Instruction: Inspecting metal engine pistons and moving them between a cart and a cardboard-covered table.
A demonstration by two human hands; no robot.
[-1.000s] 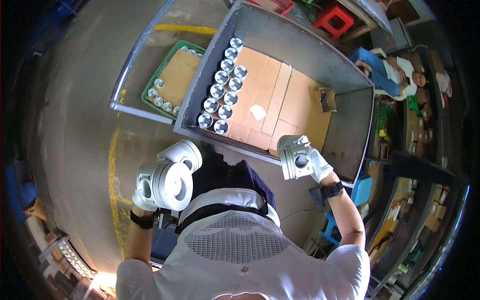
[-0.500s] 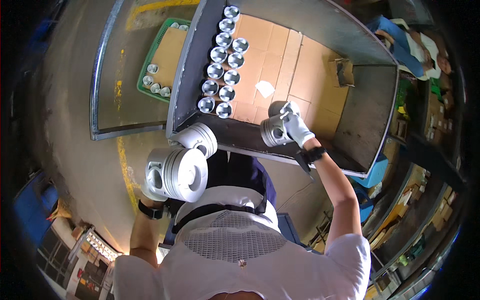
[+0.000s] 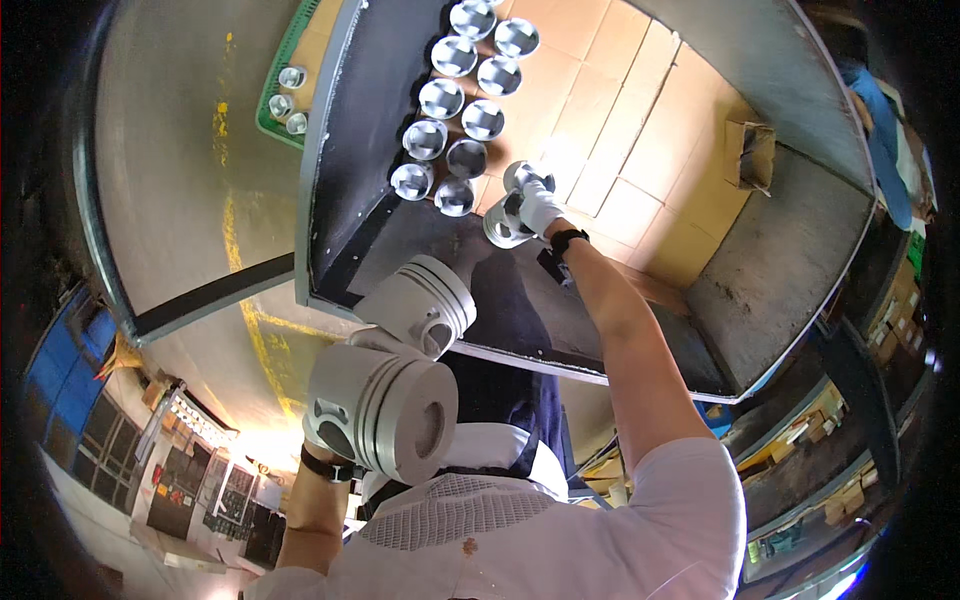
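My gloved left hand (image 3: 318, 436) is closed and mostly hidden behind two silver engine pistons. The nearer piston (image 3: 385, 405) has its round crown towards me, and the farther piston (image 3: 418, 305) lies against it by the metal box's front edge. Inside the box, my gloved right hand (image 3: 541, 207) is closed on a pair of pistons, one piston (image 3: 503, 226) nearer and another piston (image 3: 517, 174) just beyond. They are beside two rows of pistons (image 3: 441, 98) standing open end up on cardboard. Whether the held pair touches the cardboard is hidden.
The dark metal box (image 3: 770, 270) has high walls, a cardboard lining (image 3: 640, 130) and a small cardboard piece (image 3: 750, 157) at its right. A green crate (image 3: 275, 118) with pistons stands left, beyond a metal frame (image 3: 215, 298). Shelves (image 3: 820, 450) line the right; a person's blue-clad leg (image 3: 878, 150) shows there.
My right hand has carried its two pistons leftward, close to the rows. My left hand's pistons are nearer the box edge. The view has shifted closer; the white scrap no longer shows.
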